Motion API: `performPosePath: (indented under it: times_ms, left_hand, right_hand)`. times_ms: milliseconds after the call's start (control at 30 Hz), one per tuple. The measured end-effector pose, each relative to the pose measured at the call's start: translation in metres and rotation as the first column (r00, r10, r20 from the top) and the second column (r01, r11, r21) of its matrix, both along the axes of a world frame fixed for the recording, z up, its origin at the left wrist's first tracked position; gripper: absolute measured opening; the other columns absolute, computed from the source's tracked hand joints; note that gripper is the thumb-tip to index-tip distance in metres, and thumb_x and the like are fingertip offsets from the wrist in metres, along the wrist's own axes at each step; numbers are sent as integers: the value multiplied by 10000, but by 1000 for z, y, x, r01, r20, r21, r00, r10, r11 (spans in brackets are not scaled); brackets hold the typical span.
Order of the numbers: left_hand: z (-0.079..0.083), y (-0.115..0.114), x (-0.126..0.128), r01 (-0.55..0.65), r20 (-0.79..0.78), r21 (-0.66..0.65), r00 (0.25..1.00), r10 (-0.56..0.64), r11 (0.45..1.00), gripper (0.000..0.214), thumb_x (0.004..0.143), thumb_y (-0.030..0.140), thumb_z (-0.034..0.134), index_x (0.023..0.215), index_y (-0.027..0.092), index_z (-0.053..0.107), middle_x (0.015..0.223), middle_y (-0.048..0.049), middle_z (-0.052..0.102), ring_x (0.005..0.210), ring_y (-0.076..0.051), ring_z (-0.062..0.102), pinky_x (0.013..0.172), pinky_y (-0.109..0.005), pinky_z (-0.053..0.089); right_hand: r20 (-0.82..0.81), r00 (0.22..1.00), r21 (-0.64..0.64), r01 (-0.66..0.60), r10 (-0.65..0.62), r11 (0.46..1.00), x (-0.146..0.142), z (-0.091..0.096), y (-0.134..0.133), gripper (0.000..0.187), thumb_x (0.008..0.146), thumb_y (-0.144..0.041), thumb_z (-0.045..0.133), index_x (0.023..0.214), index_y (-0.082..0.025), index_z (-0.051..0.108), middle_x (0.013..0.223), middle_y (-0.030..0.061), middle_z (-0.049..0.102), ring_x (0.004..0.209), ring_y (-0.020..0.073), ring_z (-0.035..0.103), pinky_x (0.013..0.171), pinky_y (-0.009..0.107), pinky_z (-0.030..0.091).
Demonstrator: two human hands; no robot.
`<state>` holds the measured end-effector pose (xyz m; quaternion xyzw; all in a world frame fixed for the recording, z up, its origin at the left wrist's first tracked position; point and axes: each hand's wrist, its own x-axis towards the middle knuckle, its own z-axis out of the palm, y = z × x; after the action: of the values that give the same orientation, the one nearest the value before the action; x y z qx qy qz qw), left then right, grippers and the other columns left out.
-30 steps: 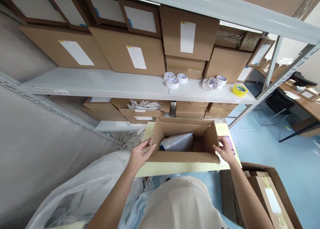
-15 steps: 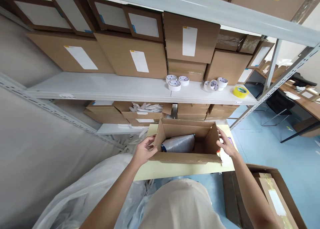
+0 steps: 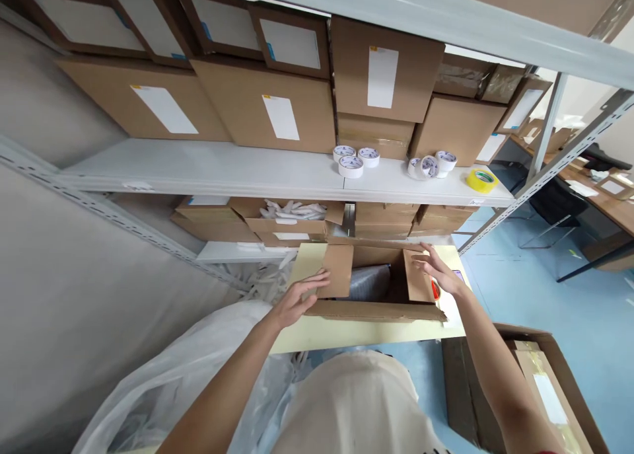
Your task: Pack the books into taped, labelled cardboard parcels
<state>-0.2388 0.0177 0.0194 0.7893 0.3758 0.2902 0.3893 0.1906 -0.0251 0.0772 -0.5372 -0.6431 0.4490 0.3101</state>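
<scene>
An open cardboard box [image 3: 376, 310] stands on a pale yellow table, its two short end flaps folded inward. Inside it lies a silvery wrapped package [image 3: 369, 283], partly covered by the left flap [image 3: 337, 272]. The fingers of my left hand [image 3: 300, 300] are stretched out against that flap at the box's left end. My right hand [image 3: 438, 271] rests with extended fingers on the right flap [image 3: 417, 277]. Neither hand grips anything. Just right of the box, a red-cored tape roll [image 3: 435, 289] shows partly behind it.
A grey shelf [image 3: 238, 170] ahead holds labelled cartons [image 3: 297, 120], white tape rolls [image 3: 351, 166] and a yellow tape roll [image 3: 481, 180]. A larger open carton [image 3: 465, 388] stands on the floor at right. Clear plastic sheeting [image 3: 198, 375] lies at left.
Both end flaps of the box, upright or outward before, are now folded inward over the opening. My hands have moved slightly inward with them, and the package is less visible.
</scene>
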Motion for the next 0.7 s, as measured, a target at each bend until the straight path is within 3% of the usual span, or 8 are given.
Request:
performPosePath:
  times_ms: [133, 200, 267, 367, 533, 633, 700]
  left_hand:
    - [-16, -7, -29, 41, -45, 67, 998, -38, 997, 1128, 608, 988, 183, 1290, 225, 658, 1413, -151, 565, 1385, -422, 408, 1159, -623, 251]
    - [-15, -13, -36, 71, -100, 81, 993, -62, 994, 1228, 514, 1020, 239, 1353, 201, 605, 1431, -172, 541, 1375, -443, 411, 1150, -620, 274]
    - [-9, -16, -35, 51, -140, 121, 990, -34, 991, 1308, 447, 1016, 380, 1434, 168, 509, 1473, -197, 488, 1385, -450, 394, 1145, -595, 308]
    - [0, -17, -25, 5, -141, 193, 990, 23, 981, 1375, 414, 980, 512, 1505, 151, 390, 1538, -210, 394, 1423, -443, 331, 1146, -565, 323]
    - [-1, -21, -23, 149, -178, 156, 977, -121, 976, 1316, 404, 983, 512, 1457, 194, 475, 1522, -215, 417, 1420, -446, 338, 1128, -601, 317]
    - [-5, -24, -26, 155, -128, 121, 982, -139, 980, 1328, 396, 1008, 456, 1429, 175, 505, 1503, -230, 438, 1409, -439, 363, 1132, -591, 311]
    - [-6, -22, -23, 110, -80, 111, 992, -102, 988, 1180, 460, 991, 467, 1289, 166, 622, 1457, -230, 497, 1375, -418, 426, 1119, -554, 354]
  right_hand:
    - [208, 958, -39, -194, 198, 980, 20, -13, -32, 528, 862, -454, 634, 1346, -251, 580, 1541, 122, 425, 1468, 320, 309, 1187, 550, 255]
    - [254, 923, -84, -277, 289, 957, 26, -18, -39, 492, 821, -291, 654, 1310, -250, 623, 1570, 100, 373, 1500, 312, 207, 1202, 555, 201]
    - [281, 902, -89, -316, 328, 944, 29, -23, -40, 582, 787, -164, 608, 1361, -254, 585, 1587, 88, 326, 1503, 295, 179, 1206, 550, 188]
    - [353, 901, -26, -260, 252, 965, 33, -30, -45, 709, 756, -67, 517, 1442, -248, 492, 1606, 86, 259, 1499, 275, 181, 1209, 530, 200]
    - [369, 911, -2, -198, 185, 980, 41, -38, -73, 878, 746, -142, 636, 1540, -264, 283, 1629, 97, 179, 1500, 289, 153, 1195, 507, 253]
    - [267, 957, 13, -124, 116, 992, 38, -43, -77, 855, 734, -312, 755, 1503, -243, 389, 1612, 128, 235, 1485, 335, 229, 1179, 533, 279]
    - [144, 989, 10, 22, -23, 1000, 30, -47, -69, 719, 741, -448, 761, 1391, -218, 557, 1557, 158, 368, 1418, 362, 390, 1130, 533, 376]
